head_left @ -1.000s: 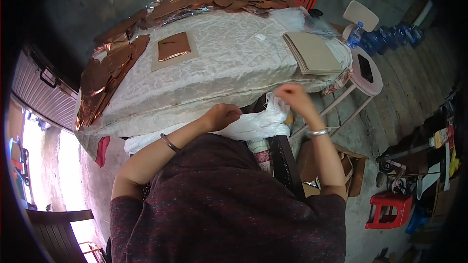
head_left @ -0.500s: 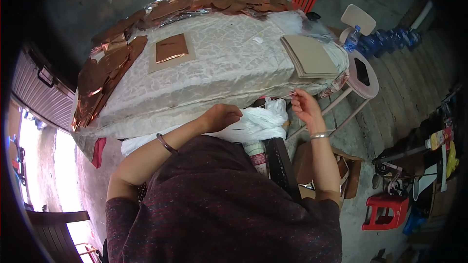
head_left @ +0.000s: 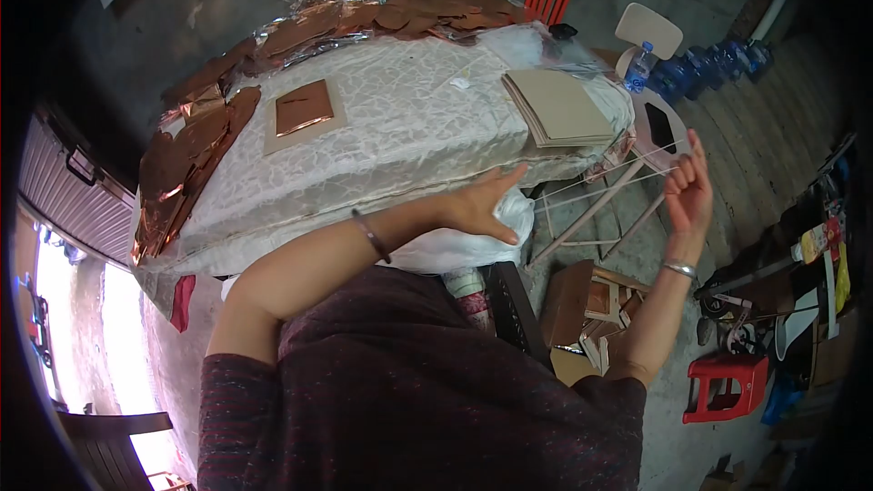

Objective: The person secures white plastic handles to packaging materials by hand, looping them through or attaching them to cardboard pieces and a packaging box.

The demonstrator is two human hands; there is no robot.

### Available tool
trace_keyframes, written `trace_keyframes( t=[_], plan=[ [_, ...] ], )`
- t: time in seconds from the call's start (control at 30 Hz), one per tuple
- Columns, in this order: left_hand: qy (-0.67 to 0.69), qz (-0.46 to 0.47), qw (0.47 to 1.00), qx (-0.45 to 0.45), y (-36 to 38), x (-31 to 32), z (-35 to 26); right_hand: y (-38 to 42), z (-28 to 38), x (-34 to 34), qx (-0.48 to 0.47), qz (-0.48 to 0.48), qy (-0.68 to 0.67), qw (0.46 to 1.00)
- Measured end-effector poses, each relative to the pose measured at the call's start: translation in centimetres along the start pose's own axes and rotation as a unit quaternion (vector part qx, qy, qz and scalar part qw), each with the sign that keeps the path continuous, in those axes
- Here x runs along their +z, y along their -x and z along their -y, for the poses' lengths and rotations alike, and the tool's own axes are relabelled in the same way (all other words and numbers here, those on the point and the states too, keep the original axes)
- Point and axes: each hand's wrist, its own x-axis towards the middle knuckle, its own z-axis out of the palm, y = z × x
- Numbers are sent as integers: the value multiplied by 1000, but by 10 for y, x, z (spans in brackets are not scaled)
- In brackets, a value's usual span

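Thin white thread (head_left: pixel 600 191) is stretched in strands from beside my left hand (head_left: pixel 479 207) across to my right hand (head_left: pixel 688 191). My right hand is raised at the right, its index finger upright and the other fingers curled over the strands. The left hand is spread, thumb and fingers wide apart, at the bundle of white thread (head_left: pixel 436 250). This bundle lies in front of my body along the table's near edge, partly hidden under my left forearm.
The table (head_left: pixel 400 82) has a lace cover. On it are copper foil sheets (head_left: pixel 195 159), a copper-coloured piece on board (head_left: pixel 305 109) and stacked grey boards (head_left: pixel 559 109). At right stand a stool with a phone (head_left: pixel 662 127), a cardboard box (head_left: pixel 568 305) and a red stool (head_left: pixel 727 386).
My right hand has moved right and up, drawing the thread out into longer strands. My left hand has shifted right, and its fingers have spread apart. The view has turned slightly.
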Motion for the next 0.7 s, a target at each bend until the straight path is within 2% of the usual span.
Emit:
trace_keyframes(
  t=[0.07,0.2,0.27,0.3,0.33,0.43,0.47,0.5,0.53,0.57,0.6,0.67,0.7],
  plan=[
    [-1,5,1000,19,-17,11,-4,2,17,7,-57,-12,68,996],
    [-55,4,995,89,-45,13,-26,-1,41,3,-74,-29,77,994],
    [0,71,997,-25,-57,3,-38,-3,56,-13,-98,-66,83,989],
    [-1,71,997,-25,-58,-2,-41,-5,68,-27,-122,-104,88,983],
    [33,34,998,-30,-59,-5,-43,-7,86,-62,-143,-100,100,980],
    [83,-25,996,-32,-59,-27,-43,10,139,-153,-213,-233,106,943],
    [101,-47,993,-29,-58,-38,-40,23,159,-194,-239,-281,105,923],
    [100,-49,993,-30,-56,-48,-37,41,191,-264,-245,-275,99,925],
    [108,-74,991,-9,-53,-60,-33,60,212,-300,-258,-412,128,864],
    [115,-100,988,12,-51,-71,-29,88,234,-356,-288,-382,108,872],
    [114,-101,988,12,-50,-82,-24,100,234,-359,-288,-381,107,872],
    [82,-188,978,28,-50,-106,-18,120,236,-362,-296,-418,114,852],
    [51,-201,978,23,-52,-121,-17,129,238,-361,-300,-436,117,840]
  ],
)
